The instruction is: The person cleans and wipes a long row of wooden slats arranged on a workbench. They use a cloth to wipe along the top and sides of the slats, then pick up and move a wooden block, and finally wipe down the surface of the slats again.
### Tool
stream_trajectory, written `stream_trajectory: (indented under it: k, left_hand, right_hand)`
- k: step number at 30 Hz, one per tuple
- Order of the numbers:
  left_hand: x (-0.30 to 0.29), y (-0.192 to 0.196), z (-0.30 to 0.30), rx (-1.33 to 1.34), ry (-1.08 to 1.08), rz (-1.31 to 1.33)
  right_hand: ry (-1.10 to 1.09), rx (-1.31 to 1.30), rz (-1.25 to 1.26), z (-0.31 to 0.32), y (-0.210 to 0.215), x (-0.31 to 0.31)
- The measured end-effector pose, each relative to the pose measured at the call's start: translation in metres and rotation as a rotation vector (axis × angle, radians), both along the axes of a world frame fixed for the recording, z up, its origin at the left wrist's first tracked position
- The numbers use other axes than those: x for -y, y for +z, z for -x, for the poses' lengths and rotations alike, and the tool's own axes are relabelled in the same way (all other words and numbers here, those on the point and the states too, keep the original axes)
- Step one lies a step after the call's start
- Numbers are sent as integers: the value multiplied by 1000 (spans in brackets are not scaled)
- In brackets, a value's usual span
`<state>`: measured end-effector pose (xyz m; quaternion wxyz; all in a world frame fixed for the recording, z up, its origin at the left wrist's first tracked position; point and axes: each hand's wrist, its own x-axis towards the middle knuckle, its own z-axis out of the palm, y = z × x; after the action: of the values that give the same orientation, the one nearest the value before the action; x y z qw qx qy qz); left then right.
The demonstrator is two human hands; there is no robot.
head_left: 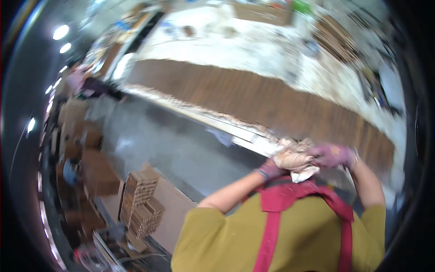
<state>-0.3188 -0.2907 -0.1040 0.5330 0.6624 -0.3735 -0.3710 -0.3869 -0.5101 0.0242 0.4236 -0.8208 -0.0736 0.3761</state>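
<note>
In front of my body, at the table's near edge, I hold a crumpled cream rag (293, 157) with brownish stains. My left hand (273, 168), in a purplish glove, grips its left side, with the fingers partly hidden by the cloth. My right hand (333, 155), in a purple glove and slightly blurred, closes on the rag from the other side. Just beyond my hands lies a long row of dark brown wood strips (253, 93), side by side. Their near ends form an uneven pale edge.
A white, stained worktable (199, 45) carries the strips. At its back are an open cardboard box (263, 14) and a brown stack of flat pieces (335, 38). Stacked boards (140, 204) and cardboard boxes (97, 172) stand lower left. Another person (84, 81) is at the far left.
</note>
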Motion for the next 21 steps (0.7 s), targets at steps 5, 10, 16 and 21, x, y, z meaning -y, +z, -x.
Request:
stream_trajectory:
  k: [5, 10, 16, 21]
  left_hand:
    - [2, -6, 25, -361, 155, -137]
    - [55, 14, 56, -343, 67, 86]
    - [60, 39, 61, 68, -234, -385]
    - [79, 18, 80, -472, -29, 16]
  right_hand:
    - [-797, 723, -182, -3, 19, 106]
    - [-650, 669, 436, -10, -12, 114]
    - [-199, 573, -241, 37, -7, 92]
    - [-998, 921, -142, 11, 1, 146]
